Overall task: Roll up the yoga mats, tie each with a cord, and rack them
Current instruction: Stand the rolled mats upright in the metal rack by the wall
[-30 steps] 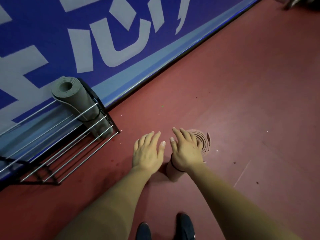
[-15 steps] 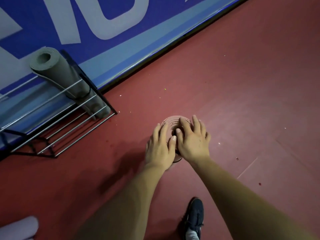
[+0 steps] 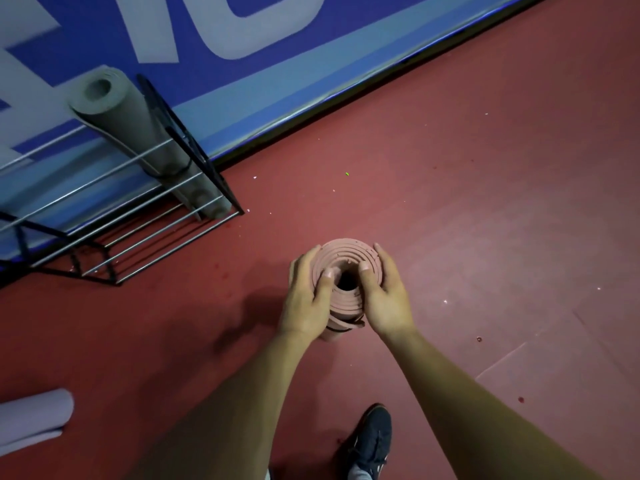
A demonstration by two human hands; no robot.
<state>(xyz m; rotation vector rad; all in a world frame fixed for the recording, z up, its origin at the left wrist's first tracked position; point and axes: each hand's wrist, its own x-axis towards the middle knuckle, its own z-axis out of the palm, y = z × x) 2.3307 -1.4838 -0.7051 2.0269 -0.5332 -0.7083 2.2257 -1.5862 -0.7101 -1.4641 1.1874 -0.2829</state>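
The pink yoga mat is rolled up and stands on end on the red floor, a little below the middle of the frame, with its coiled layers and dark hollow core facing up. A person grips it from both sides. The left hand wraps round the left flank of the roll and the right hand round the right flank, the fingers of both curled against the outer layer. Both thumbs lie on the top end: the left thumb and the right thumb press the coils on either side of the core. A dark cord rings the roll low down, just under the hands.

In the upper left a black rack with metal bars stands against the blue wall banner. A grey rolled mat leans upright in the rack's right end. At the lower left edge another pale rolled mat lies on the floor, well apart from the pink one. One dark shoe shows at the bottom, between the person's forearms.
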